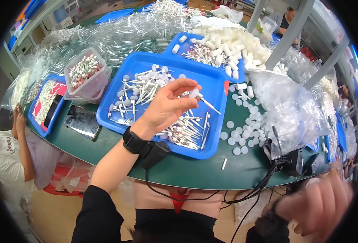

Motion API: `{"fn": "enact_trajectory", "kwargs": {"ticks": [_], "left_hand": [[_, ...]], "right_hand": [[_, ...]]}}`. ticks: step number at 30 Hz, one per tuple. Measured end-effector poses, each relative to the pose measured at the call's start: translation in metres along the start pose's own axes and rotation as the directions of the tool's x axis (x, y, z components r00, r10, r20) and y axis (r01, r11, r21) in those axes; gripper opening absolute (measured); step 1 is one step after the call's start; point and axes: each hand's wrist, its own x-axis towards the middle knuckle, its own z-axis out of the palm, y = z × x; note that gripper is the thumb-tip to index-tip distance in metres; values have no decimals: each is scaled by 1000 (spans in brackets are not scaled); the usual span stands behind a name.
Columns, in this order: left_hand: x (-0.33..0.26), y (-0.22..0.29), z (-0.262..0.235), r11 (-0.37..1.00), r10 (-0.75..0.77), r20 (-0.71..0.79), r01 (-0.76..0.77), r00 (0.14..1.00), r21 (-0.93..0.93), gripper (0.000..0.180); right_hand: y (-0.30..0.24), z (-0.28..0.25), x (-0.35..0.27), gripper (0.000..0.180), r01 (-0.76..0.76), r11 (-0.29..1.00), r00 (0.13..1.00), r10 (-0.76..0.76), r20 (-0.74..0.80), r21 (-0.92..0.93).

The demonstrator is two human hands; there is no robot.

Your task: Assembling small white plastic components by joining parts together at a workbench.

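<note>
On the green table (pixel 187 174), the big blue tray (pixel 214 129) held slim white sticks (pixel 183 131), some with round translucent caps (pixel 126 77); the smaller blue tray (pixel 169 48) behind it held chunky white cylinders (pixel 227 48); the clear plastic tub (pixel 91 87) held red-and-white sticks (pixel 83 71); the right hand (pixel 316 202) was blurred, its grip impossible to tell; the left hand (pixel 168 103), thumb and fingers pinching, held a capped stick (pixel 209 105) above the big blue tray; flat frosted discs (pixel 245 129) lay just beside that tray.

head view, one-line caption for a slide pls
Left hand holding a thin rod over a blue tray of rods, right hand blurred at lower right.
</note>
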Motion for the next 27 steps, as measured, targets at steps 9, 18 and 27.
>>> {"fn": "enact_trajectory", "kwargs": {"ticks": [9, 18, 27], "left_hand": [[0, -6, -5, 940, 123, -172, -59, 977, 336, 33], [0, -6, -7, 899, 102, -127, -37, 987, 436, 23], [0, 1, -6, 879, 318, -222, -199, 922, 434, 21]], "right_hand": [[168, -76, -66, 19, -633, 529, 772, 494, -401, -566], [171, -78, -83, 10, -662, 547, 749, 496, -439, -512], [187, -90, -76, 24, -625, 627, 766, 374, -523, -466]]}}
